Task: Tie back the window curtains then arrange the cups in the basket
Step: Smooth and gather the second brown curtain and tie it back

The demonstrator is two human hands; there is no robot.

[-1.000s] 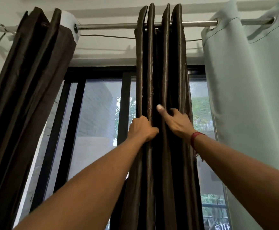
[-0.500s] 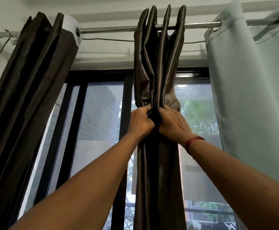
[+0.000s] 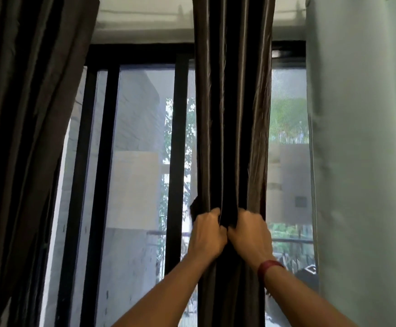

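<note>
Dark brown satin, the middle curtain [image 3: 232, 119] hangs in front of the window [image 3: 142, 149], its pleats drawn into one narrow column so that a tie could go round it; no tie or cord shows here. Both hands clamp that column at the same height. The left hand [image 3: 207, 234] is fisted on the left folds and the right hand [image 3: 251, 234] on the right folds, knuckles touching, each grip closed tight on cloth. This reads as bunching before the tying itself.

Both forearms reach up and forward from the bottom of the view, converging on the bundle, wrists straight; a red band [image 3: 268, 267] circles the right wrist.

A second brown curtain [image 3: 32, 128] is gathered at the far left, and a pale green curtain [image 3: 362, 149] hangs loose at the right, untied. No cups or basket are in view.
</note>
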